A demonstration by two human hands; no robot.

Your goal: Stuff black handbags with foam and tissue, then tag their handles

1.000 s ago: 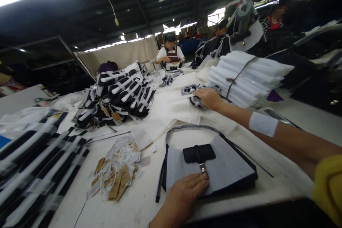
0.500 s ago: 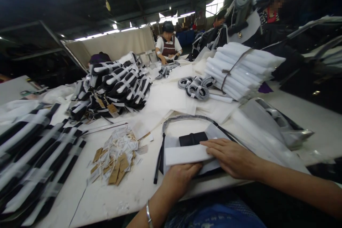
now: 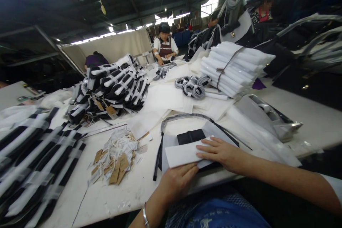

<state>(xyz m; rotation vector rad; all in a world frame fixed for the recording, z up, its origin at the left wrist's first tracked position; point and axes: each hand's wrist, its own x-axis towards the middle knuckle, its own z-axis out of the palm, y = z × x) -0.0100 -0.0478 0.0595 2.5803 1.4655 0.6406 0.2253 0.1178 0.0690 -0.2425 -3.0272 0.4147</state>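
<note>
A black handbag (image 3: pixel 208 166) lies on the table in front of me, its wrapped handle (image 3: pixel 184 117) arching away from me. Across it is a folded white foam sheet (image 3: pixel 180 152), with a small black piece (image 3: pixel 191 136) showing beyond its far edge. My right hand (image 3: pixel 220 154) rests flat on the right end of the foam, fingers stretched out and a little apart. Along the near edge, my left hand (image 3: pixel 180 178) has its fingers together and closed against the foam; its thumb is hidden.
Paper hang tags (image 3: pixel 117 164) lie in a heap on the left. Wrapped black bags (image 3: pixel 112 89) are piled behind and at far left. A tied foam bundle (image 3: pixel 232 67) and grey coils (image 3: pixel 193 87) sit farther back. A co-worker (image 3: pixel 164 44) works across the table.
My right hand has flattened and moved left over the foam sheet, which lies flatter and more tilted. My left hand stays at the near edge. The view has shifted slightly.
</note>
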